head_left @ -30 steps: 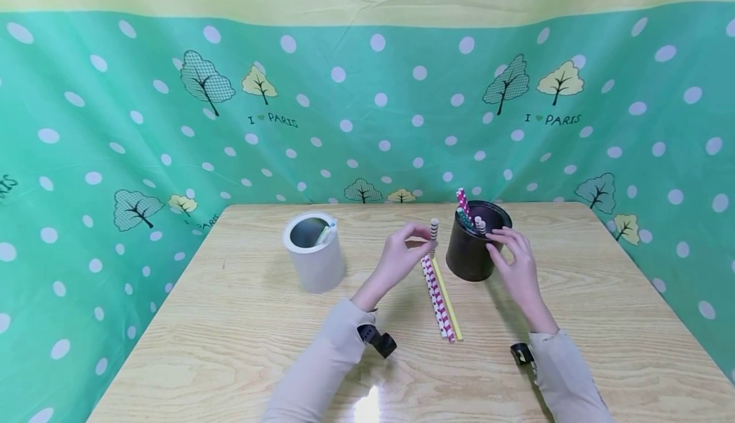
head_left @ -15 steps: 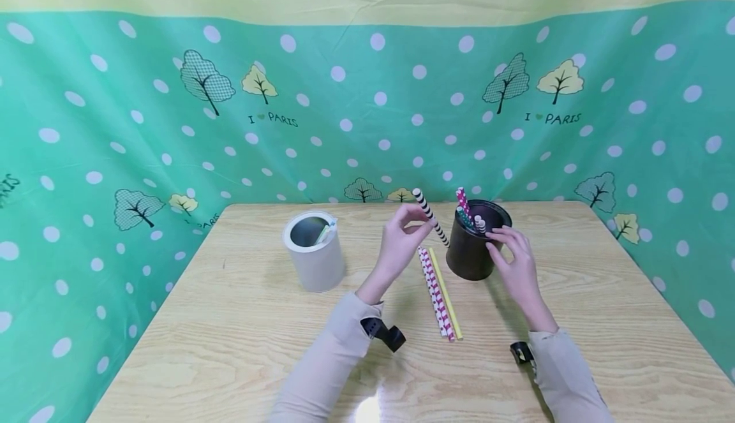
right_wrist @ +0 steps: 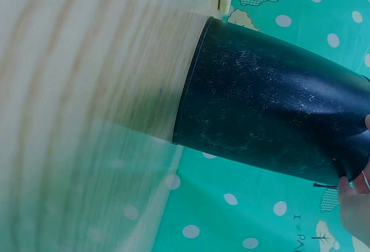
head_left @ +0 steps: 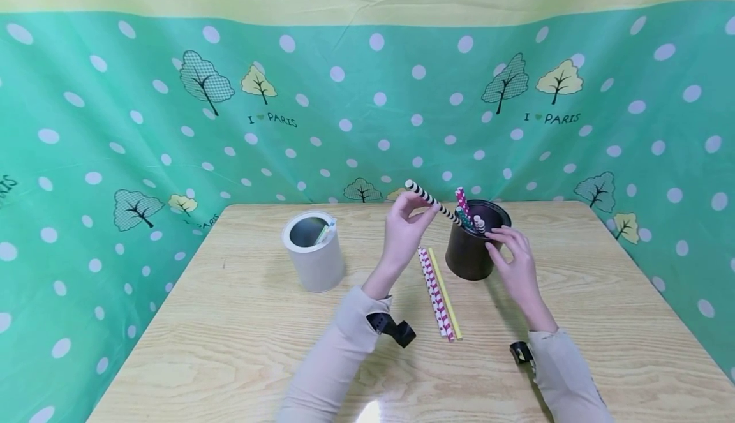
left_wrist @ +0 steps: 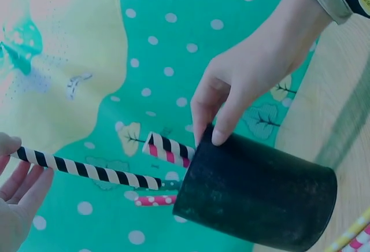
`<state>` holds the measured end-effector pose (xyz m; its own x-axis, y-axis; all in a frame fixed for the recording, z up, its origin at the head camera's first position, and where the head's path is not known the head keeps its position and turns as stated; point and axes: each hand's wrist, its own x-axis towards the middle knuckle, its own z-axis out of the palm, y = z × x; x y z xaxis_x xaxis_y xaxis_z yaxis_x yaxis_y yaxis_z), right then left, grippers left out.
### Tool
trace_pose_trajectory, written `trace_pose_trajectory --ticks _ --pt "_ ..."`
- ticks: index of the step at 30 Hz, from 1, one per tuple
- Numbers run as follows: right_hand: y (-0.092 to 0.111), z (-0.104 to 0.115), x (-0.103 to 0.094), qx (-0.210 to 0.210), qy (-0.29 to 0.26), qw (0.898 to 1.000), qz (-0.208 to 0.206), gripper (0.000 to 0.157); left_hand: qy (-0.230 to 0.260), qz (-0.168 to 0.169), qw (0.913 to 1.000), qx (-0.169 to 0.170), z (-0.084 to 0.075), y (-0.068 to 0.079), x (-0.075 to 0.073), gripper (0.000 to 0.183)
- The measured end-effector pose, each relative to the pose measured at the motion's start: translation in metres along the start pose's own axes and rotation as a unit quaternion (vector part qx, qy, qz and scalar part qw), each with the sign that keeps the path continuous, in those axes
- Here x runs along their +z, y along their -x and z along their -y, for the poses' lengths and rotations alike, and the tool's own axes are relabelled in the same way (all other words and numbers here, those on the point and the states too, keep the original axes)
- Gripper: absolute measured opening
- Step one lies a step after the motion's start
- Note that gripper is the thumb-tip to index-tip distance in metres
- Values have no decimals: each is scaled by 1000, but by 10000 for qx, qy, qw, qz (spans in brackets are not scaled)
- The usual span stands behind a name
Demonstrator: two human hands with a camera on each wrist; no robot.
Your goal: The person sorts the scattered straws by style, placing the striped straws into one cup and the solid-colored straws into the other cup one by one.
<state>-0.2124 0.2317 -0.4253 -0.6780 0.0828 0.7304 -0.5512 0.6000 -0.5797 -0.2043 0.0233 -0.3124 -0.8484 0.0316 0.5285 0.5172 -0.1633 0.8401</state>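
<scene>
A black-and-white striped paper straw (head_left: pixel 420 192) slants down to the right, pinched between the thumb and fingers of my left hand (head_left: pixel 404 235). Its lower end reaches the rim of a black cylindrical holder (head_left: pixel 472 256). In the left wrist view the striped straw (left_wrist: pixel 92 171) overlaps a green dotted straw (left_wrist: pixel 168 185) at the holder's mouth. A pink dotted straw (head_left: pixel 462 197) and a couple of striped straws (head_left: pixel 479 223) also stick out of it. My right hand (head_left: pixel 519 270) pinches the holder's near right rim between thumb and fingers.
Pink-and-white patterned straws (head_left: pixel 435 295) and a yellow straw (head_left: pixel 445 295) lie side by side on the wooden table (head_left: pixel 230 346). A white cylindrical holder (head_left: pixel 318 267) with small sticks inside stands at the left. A green dotted curtain (head_left: pixel 367 136) hangs behind the table.
My left hand has raised the striped straw, tilted it over, and brought its lower end right to the black holder's rim. My right hand has stayed on the holder.
</scene>
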Motion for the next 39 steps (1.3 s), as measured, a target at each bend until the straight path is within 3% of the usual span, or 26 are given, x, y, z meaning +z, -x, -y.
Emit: trace_pose_trajectory --ticks 9,24,32,39 --pt "0 -2 1 -127 -99 9998 -101 21 89 -15 9999 -123 -1 -1 10 18" --pt "0 -3 1 -143 -50 9999 -73 21 183 146 9996 -140 13 -10 24 20" --pt "0 -3 2 -236 -84 9996 -113 22 -59 202 9990 -399 23 -13 29 20" --pt "0 -2 1 -189 -72 9998 -93 21 -283 319 9982 -419 31 -15 30 19"
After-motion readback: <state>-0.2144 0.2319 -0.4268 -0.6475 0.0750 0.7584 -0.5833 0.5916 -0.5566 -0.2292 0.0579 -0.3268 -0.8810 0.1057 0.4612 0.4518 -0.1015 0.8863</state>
